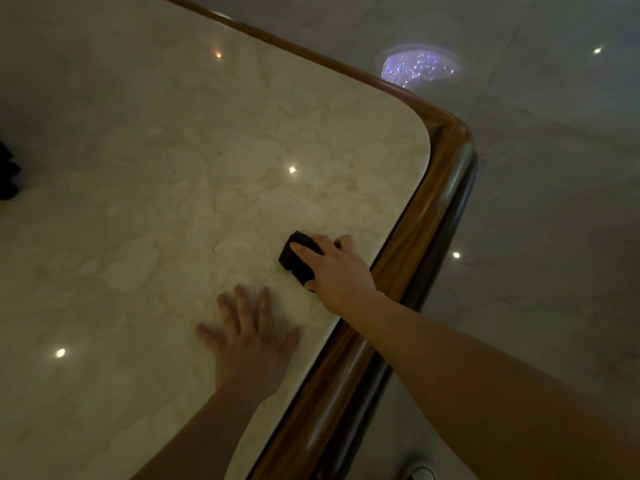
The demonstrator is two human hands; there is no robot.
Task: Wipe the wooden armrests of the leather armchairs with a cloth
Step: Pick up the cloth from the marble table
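Observation:
A dark folded cloth (297,259) lies on a cream marble tabletop (173,202), close to its right side. My right hand (334,268) presses down on the cloth with fingers curled over it. My left hand (251,337) rests flat on the marble just in front of the cloth, fingers spread, holding nothing. No armchair or armrest is in view.
A rounded wooden rim (446,188) borders the tabletop and turns a corner at the upper right. Beyond it is a glossy grey tiled floor (554,202) with light reflections. A dark object (7,171) sits at the left edge of the frame.

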